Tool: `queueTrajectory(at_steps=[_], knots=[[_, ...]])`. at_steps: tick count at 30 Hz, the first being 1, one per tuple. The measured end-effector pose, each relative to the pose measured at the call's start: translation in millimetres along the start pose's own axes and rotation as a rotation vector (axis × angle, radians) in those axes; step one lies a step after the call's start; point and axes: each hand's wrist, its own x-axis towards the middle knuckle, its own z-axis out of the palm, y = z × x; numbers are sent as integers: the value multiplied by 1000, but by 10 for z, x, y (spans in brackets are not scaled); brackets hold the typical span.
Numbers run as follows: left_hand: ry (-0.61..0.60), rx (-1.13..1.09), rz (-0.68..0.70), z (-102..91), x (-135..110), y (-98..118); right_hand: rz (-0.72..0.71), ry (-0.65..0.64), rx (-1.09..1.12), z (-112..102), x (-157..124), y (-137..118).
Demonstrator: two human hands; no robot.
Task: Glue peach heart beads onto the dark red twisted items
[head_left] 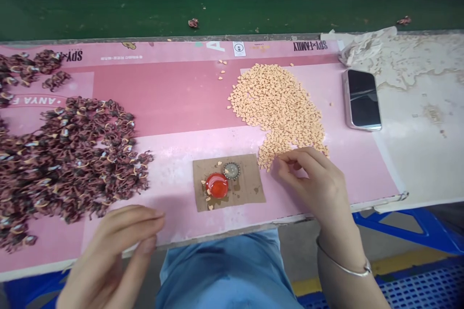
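My right hand (315,181) rests at the near edge of a heap of small peach-coloured heart-shaped pieces (279,106), its fingers curled and pinched together at the pieces; what they hold is too small to see. My left hand (119,241) hovers at the table's front edge, blurred, fingers extended and loosely together, holding nothing I can see. Between the hands lies a brown cardboard square (250,188) carrying a red glossy dome (216,185), a small metal bottle cap (231,170) and a few loose peach pieces.
A large pile of dark brown bow-like pieces (72,154) covers the left of the pink printed sheet (174,96). A phone (361,99) lies face up at the right, crumpled tissue (362,46) behind it. A green surface runs beyond the table. Blue crates stand below.
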Motion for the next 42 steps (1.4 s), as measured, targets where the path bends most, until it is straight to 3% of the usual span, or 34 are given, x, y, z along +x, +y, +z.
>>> queueTrajectory(at_steps=[3,6,12,18,21,27,31,37,39,42], knots=[[-85,7,109,25,29,-29,4,-10,6,-8,5,-10],[-93,32,146,10,45,-74,-18,-28,27,-4,4,-13],[34,97,69,-11,53,-193,-82,-45,54,-7,-50,5],[150,234,129,-100,83,-400,-71,-136,1,-116,-97,67],[125,195,157,-78,53,-298,-74,-174,10,-176,-65,27],[-217,-162,281,325,72,229,-142,-103,469,-197,45,-607],[-297,-417,178,516,111,373,-218,-38,657,-92,26,-974],[-305,-706,-232,547,94,322,-248,-1,625,10,-46,-987],[-285,-719,-256,555,94,307,-249,10,603,6,-48,-976],[-225,-576,-120,543,107,288,-256,-19,556,-10,-24,-979]])
